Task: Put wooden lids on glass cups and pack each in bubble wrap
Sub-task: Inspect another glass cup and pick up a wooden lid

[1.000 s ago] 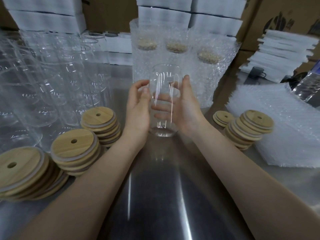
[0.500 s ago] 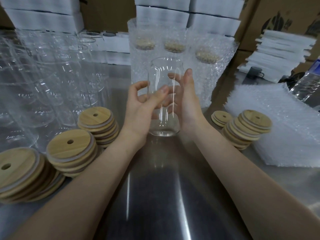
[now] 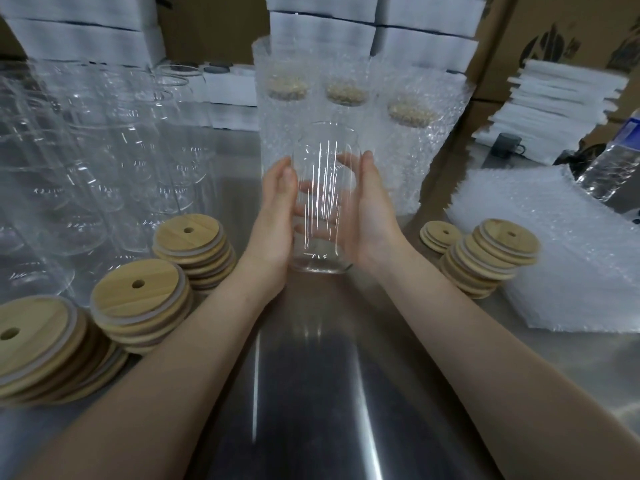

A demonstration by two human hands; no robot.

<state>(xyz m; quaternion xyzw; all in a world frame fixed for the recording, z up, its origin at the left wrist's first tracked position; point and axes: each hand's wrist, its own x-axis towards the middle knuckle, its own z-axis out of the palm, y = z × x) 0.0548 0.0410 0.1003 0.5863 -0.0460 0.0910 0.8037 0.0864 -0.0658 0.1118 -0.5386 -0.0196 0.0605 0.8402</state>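
1. Both forearms reach forward over the metal table (image 3: 311, 393), wrists nearly level, palms turned in toward each other.
2. The left hand (image 3: 277, 209) grasps the left side of the glass (image 3: 323, 188): the thumb points up along the wall and the fingers curl round the back (seen through the glass).
3. The right hand (image 3: 374, 216) grasps the right side the same way, thumb up, fingers wrapped behind.
4. The glass stands upright between the two palms and touches both. Its mouth is above the fingertips and has no lid. I cannot tell whether its base touches the table.
5. Three lid stacks (image 3: 192, 251) sit left of the left hand. The nearest is just beside the wrist, and the others lie along the outside of the left forearm.
6. One more leaning lid pile (image 3: 495, 254) sits right of the right hand, near it, with a couple of flat lids between.
7. The bubble wrap sheets (image 3: 571, 254) are stacked beyond that pile, well apart from the right hand.
8. The wrapped glasses (image 3: 346, 109) stand just past the fingertips with wooden lids showing inside. The bare glasses (image 3: 86, 161) crowd the far left.
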